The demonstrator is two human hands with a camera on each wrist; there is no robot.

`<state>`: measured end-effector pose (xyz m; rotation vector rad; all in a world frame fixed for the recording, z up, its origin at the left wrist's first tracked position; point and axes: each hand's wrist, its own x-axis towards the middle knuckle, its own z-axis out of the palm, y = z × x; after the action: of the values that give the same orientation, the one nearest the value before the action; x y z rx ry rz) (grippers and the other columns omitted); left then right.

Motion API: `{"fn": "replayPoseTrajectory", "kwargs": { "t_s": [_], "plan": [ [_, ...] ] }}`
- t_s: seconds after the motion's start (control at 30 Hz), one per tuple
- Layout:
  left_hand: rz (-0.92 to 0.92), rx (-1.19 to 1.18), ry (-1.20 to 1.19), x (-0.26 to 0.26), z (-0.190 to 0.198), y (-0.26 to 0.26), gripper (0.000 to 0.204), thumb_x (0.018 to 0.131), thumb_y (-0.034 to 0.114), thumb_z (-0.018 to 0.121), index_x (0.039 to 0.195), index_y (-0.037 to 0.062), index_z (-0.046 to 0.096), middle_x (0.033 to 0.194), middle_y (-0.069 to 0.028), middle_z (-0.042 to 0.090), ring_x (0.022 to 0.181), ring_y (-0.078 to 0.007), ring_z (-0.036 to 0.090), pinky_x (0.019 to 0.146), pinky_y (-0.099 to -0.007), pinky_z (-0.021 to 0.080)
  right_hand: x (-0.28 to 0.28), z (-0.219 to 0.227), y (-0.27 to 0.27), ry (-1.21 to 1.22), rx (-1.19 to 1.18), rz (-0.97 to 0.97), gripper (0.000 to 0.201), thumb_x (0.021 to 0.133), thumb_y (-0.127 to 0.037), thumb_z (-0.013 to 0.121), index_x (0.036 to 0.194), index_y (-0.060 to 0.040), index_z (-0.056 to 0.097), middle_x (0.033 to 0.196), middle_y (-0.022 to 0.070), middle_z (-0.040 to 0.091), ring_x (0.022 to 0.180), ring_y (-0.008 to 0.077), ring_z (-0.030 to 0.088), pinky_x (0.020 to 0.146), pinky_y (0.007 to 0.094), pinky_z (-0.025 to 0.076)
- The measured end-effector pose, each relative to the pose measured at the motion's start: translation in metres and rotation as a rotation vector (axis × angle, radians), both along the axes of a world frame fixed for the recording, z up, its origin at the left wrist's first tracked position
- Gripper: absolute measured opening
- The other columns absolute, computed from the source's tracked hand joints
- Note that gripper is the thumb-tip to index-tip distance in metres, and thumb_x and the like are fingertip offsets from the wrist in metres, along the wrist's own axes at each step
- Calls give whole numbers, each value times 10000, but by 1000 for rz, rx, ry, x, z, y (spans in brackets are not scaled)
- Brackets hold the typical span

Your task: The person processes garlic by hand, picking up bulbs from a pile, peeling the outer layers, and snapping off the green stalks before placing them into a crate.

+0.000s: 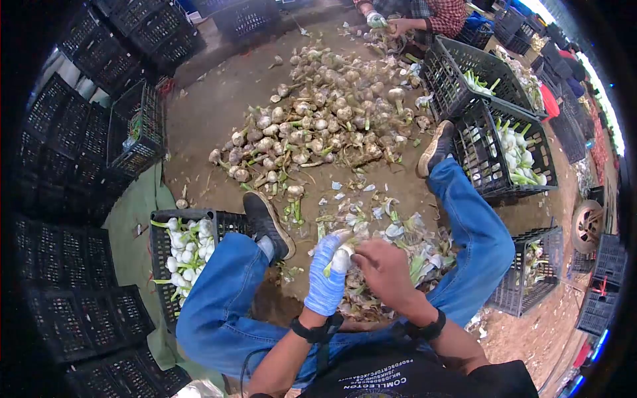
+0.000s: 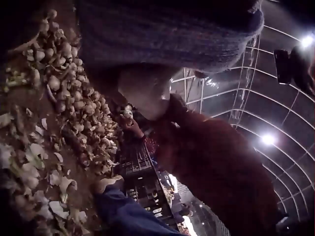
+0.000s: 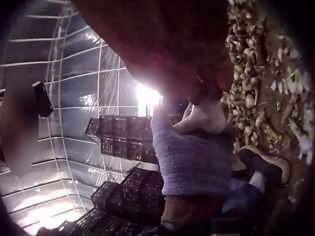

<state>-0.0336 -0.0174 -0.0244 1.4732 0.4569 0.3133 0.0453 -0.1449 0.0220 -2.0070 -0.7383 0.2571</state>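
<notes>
A whitish garlic bulb (image 1: 341, 259) is gripped by my left hand (image 1: 324, 277), which wears a light blue knit glove. My bare right hand (image 1: 386, 270) meets the bulb from the other side, its fingers curled and its fingertips pinching at the bulb's surface. In the right wrist view the white bulb (image 3: 209, 117) shows between the glove (image 3: 192, 162) and the dark underside of the right hand (image 3: 172, 54). Both hands are above a litter of peeled skins and leaves (image 1: 415, 249) between my legs. Beyond them spreads a large heap of unpeeled garlic (image 1: 318, 126).
A black crate (image 1: 159, 255) of white peeled garlic stands by my left leg. More crates with garlic (image 1: 491, 149) stand beyond my right foot. Stacked black crates (image 1: 63, 259) line the left side. Another person's hands (image 1: 398, 26) work across the heap.
</notes>
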Motion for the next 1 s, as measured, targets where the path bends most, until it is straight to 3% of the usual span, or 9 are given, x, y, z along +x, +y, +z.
{"fn": "replayPoseTrajectory", "kwargs": {
  "t_s": [0.17,0.23,0.27,0.37,0.43,0.53,0.57,0.8,1.0],
  "plan": [
    [-5,43,31,-1,1,3,353,980,224,545,1236,-13,599,1211,-155,621,1153,-266,567,1026,-376,413,-7,2,6,-43,-161,-12,95,871,-90,649,815,-20,619,811,172,627,736,377,614,640,456,493],
    [-67,134,25,-1,0,6,538,994,442,463,1271,-6,571,1203,-113,607,1126,-187,563,970,-328,451,-8,-14,5,-112,-150,-39,62,855,-66,658,869,-17,622,796,150,630,642,322,595,575,385,458],
    [-66,134,24,-2,0,6,538,994,442,463,1271,-6,571,1203,-113,607,1126,-187,563,970,-328,451,-4,-22,4,-113,-150,-38,62,855,-66,658,869,-17,622,796,150,630,642,322,595,575,385,458],
    [-91,-28,-42,0,9,1,527,997,397,465,1307,-21,551,1247,-128,599,1157,-197,561,979,-336,454,11,-31,0,31,-143,-106,85,876,-90,637,873,-9,609,723,147,617,591,267,592,539,348,448],
    [76,-152,-54,5,23,-10,539,991,387,479,1326,-31,536,1247,-127,610,1123,-193,590,946,-337,482,13,-23,-4,436,-22,-188,168,890,-174,637,919,-11,607,777,163,613,636,264,591,571,384,455],
    [40,-265,160,3,-14,3,558,969,410,505,1322,-20,543,1189,-113,643,1045,-182,629,895,-320,509,9,-12,-6,257,8,-176,169,906,-184,626,912,-15,622,740,152,620,648,239,607,581,377,457],
    [-104,-527,335,3,-17,15,612,931,453,548,1324,-16,541,1143,-109,660,991,-170,647,849,-302,524,8,-13,-4,258,9,-172,169,906,-184,626,912,-15,622,740,152,620,648,239,607,581,377,457],
    [6,-538,7,-2,17,12,696,836,426,685,1338,-29,522,1192,-131,647,1045,-205,651,883,-323,539,33,-61,-25,82,-242,-309,203,902,-181,619,888,21,608,747,244,612,684,396,612,625,437,473],
    [-17,-735,-115,-7,0,30,604,868,401,653,1297,-9,544,1166,-134,654,1006,-251,668,816,-400,583,30,-85,-49,112,-507,-75,193,858,-183,613,826,7,629,775,255,633,767,435,632,671,517,476]
  ]
}}
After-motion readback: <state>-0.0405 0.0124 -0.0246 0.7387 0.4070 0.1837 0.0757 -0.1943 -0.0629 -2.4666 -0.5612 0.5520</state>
